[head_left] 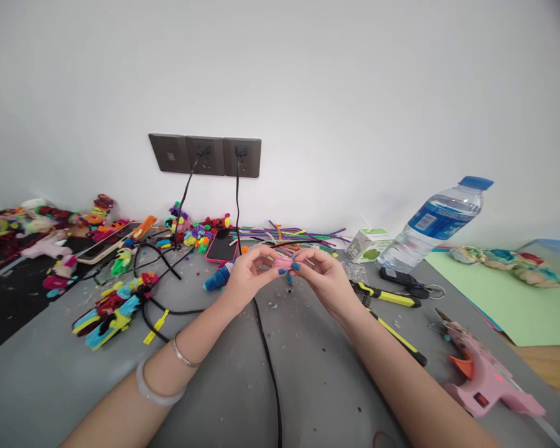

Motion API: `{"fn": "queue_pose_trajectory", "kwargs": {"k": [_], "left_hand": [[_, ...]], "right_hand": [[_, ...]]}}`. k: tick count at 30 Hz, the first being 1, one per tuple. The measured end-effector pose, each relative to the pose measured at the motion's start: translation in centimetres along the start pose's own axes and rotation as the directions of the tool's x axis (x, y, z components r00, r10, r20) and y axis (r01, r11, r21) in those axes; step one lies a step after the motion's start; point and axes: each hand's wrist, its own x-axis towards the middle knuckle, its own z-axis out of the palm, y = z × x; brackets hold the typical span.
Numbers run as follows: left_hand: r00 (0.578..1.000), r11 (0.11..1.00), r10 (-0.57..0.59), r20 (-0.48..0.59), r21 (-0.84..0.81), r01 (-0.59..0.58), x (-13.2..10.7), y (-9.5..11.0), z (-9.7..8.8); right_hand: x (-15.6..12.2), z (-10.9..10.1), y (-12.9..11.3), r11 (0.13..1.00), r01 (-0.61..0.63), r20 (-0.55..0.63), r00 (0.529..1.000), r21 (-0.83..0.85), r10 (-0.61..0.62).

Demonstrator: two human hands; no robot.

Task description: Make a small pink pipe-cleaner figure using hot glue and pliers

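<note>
Both hands meet over the middle of the grey table, fingertips pinched on a small pink pipe-cleaner piece [284, 263]. My left hand [249, 277] grips its left side, and my right hand [325, 280] its right side. Fingers cover much of the piece, so its full shape is hidden. Just left of my left hand lies a blue fuzzy roll [216, 278]. Behind the hands is a bundle of coloured pipe cleaners [303, 235]. Yellow-and-black pliers [394, 297] lie beside my right forearm.
A pink glue gun [488, 379] rests at the right, its light red. Behind it stand a tilted water bottle [436, 221] and a drink carton [368, 244]. Black cables [267, 354] cross the table. Several fuzzy figures [114, 311] and a phone [222, 246] lie to the left.
</note>
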Motion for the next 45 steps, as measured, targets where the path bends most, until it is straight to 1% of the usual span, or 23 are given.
{"fn": "queue_pose_trajectory", "kwargs": {"k": [4,9,15,22,26,31,34,37,42,45], "left_hand": [[1.0,1.0,0.003,0.001,0.009,-0.003,0.11,0.19,-0.05],[1.0,0.999,-0.028,0.009,-0.023,0.028,0.13,0.33,0.0],[0.993,0.989,-0.12,0.012,-0.09,0.12,0.05,0.7,0.34],[0.971,0.964,-0.235,-0.039,-0.139,0.228,0.04,0.76,0.15],[0.96,0.948,-0.275,-0.048,-0.179,0.262,0.02,0.59,0.02],[0.939,0.917,-0.342,-0.049,-0.237,0.321,0.06,0.76,0.11],[0.932,0.908,-0.36,-0.048,-0.249,0.338,0.12,0.93,0.18],[0.932,0.907,-0.361,-0.04,-0.248,0.341,0.11,0.98,0.24],[0.922,0.902,-0.383,-0.055,-0.239,0.36,-0.03,0.82,0.43],[0.914,0.898,-0.4,-0.064,-0.228,0.377,-0.08,0.7,0.52]], "right_hand": [[-0.07,0.2,-0.22,1.0,-0.027,0.023,0.999,0.016,0.026],[-0.11,0.24,-0.38,0.999,-0.041,0.023,0.999,-0.013,0.042],[-0.06,0.07,-0.41,0.996,-0.089,-0.015,0.996,0.021,0.089],[-0.27,0.37,-0.15,0.996,-0.092,-0.057,0.994,0.0,0.091],[-0.33,0.57,-0.26,0.993,-0.116,-0.054,0.992,0.009,0.116],[-0.35,0.58,-0.35,0.983,-0.171,-0.075,0.982,0.065,0.175],[-0.35,0.53,-0.29,0.978,-0.189,-0.077,0.977,0.092,0.197],[-0.28,0.46,-0.14,0.983,-0.169,-0.068,0.982,0.077,0.174],[-0.22,0.56,0.25,0.997,-0.042,-0.061,0.997,-0.069,0.037],[-0.35,0.84,0.43,0.994,0.015,-0.083,0.996,-0.107,-0.024]]}}
